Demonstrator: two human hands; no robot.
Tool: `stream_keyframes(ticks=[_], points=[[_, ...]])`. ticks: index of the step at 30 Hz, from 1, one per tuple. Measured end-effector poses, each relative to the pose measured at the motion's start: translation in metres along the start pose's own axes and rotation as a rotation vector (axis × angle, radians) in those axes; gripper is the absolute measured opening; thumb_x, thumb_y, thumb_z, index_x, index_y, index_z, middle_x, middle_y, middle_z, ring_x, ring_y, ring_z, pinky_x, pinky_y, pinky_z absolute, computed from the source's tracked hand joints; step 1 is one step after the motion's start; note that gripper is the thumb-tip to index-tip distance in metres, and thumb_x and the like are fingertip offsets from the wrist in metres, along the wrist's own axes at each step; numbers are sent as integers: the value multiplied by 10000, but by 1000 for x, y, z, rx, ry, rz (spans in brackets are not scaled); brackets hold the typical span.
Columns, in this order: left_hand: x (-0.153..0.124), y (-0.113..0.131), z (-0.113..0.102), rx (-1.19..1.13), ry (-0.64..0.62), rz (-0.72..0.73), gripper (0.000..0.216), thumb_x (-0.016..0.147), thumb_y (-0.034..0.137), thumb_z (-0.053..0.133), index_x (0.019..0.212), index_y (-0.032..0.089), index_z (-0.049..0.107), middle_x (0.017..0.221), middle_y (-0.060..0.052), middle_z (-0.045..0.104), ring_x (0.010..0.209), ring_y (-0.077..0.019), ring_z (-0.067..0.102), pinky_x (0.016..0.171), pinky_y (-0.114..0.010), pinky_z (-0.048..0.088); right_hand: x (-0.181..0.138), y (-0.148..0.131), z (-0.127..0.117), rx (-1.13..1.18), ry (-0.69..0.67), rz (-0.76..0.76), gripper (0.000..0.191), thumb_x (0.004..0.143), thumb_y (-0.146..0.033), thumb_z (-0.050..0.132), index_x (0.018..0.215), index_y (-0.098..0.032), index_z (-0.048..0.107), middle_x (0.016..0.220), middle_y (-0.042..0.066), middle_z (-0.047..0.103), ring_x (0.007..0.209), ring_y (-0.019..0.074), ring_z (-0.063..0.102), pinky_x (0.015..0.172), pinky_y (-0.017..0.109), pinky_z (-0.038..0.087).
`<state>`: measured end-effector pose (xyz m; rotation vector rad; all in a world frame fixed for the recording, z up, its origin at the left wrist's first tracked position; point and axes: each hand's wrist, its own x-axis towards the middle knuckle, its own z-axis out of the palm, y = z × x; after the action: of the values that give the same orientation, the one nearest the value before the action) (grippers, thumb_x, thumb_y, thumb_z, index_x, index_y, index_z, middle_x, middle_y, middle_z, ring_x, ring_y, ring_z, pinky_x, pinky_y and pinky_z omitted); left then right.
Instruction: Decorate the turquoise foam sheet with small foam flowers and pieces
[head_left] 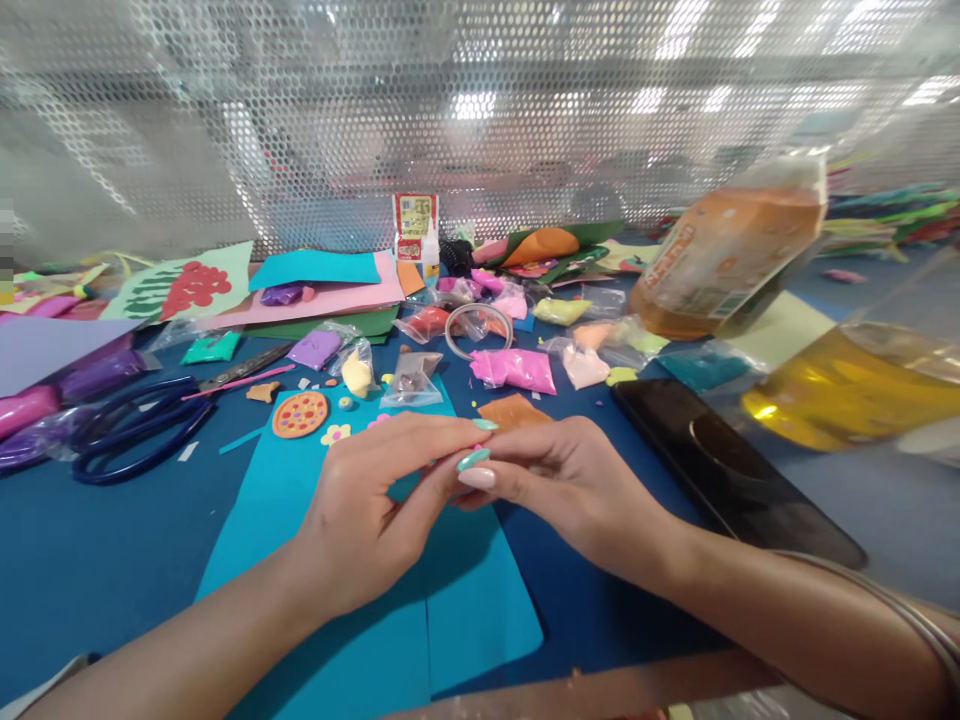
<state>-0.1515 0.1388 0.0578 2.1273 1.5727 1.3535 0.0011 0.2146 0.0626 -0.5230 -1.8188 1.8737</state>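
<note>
My left hand (382, 500) and my right hand (577, 490) meet over a blue paper sheet (360, 640). Both are closed, thumbs and fingertips pressed together. Whatever they pinch is hidden, apart from a hint of pink between the fingers. Just beyond my left hand, a small clay pizza (300, 414) and a pale yellow clay flower (335, 435) lie at the sheet's upper end. A piece of orange paper (514, 410) lies behind my right fingers. A bag of pink clay (516, 370) is further back.
Dark blue scissors (142, 430) lie at left. A black phone (735, 470) is beside my right forearm. A tilted bottle with orange contents (739, 250) and a container of yellow liquid (847, 390) stand at right. Several clay bags and coloured papers line the perforated metal panel (480, 120).
</note>
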Motion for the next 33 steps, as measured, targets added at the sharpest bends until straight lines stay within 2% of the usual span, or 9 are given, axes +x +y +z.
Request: stream_keyframes(ticks=[5,8,11,15,19,23,28,30,33], points=[[0,4,-1,12,65,-28,156,852,216,523,899,244,670,813,-14,693,758,-154,604,683,-276,495,-3,0,2,-124,58,-50,166,746,-345,668,795,-209,749,694,20,699,682,162,659,652,271,561],[1,1,-4,57,171,-171,151,858,271,519,881,240,665,836,-17,683,744,-155,603,614,-254,485,-4,2,3,-51,47,-31,182,796,-322,620,882,-212,735,798,33,718,769,174,676,723,308,570],[3,-4,-8,35,232,-216,158,857,287,528,920,261,670,913,-7,682,850,-168,612,667,-254,490,-2,4,2,42,29,-21,213,829,-302,584,965,-200,712,906,54,717,852,178,674,786,330,561],[3,-6,-8,27,126,-89,182,835,251,565,978,277,676,979,-12,676,936,-179,594,802,-304,473,0,3,0,86,21,-6,219,816,-285,596,987,-203,706,916,43,714,879,178,668,818,331,544],[1,-3,-4,15,40,-21,164,829,196,566,923,251,688,952,-23,668,896,-158,594,778,-286,476,-1,1,1,11,-43,16,196,762,-271,654,938,-220,724,839,12,715,822,171,672,792,296,542],[1,-2,-5,-12,63,-71,109,808,210,595,822,250,695,878,-22,656,850,-162,592,737,-286,482,-2,3,2,-43,-2,14,139,778,-290,636,787,-203,744,718,15,711,703,157,677,679,269,569],[5,-7,-11,-1,184,-150,103,821,236,587,825,246,689,932,-20,647,902,-165,589,812,-302,473,0,7,0,24,27,4,165,809,-258,611,917,-203,723,847,35,725,797,151,685,742,268,568],[4,-8,-12,-10,173,-138,117,821,244,594,876,264,694,1006,-19,635,949,-167,581,836,-302,467,0,6,-1,37,36,-20,175,823,-257,592,934,-208,719,866,34,724,811,148,684,751,269,565],[2,-7,-9,11,93,-87,177,818,248,601,972,278,682,1082,-27,614,997,-176,569,819,-298,474,1,3,-1,40,22,-49,173,814,-225,596,934,-213,720,866,22,722,825,146,680,776,266,555]])
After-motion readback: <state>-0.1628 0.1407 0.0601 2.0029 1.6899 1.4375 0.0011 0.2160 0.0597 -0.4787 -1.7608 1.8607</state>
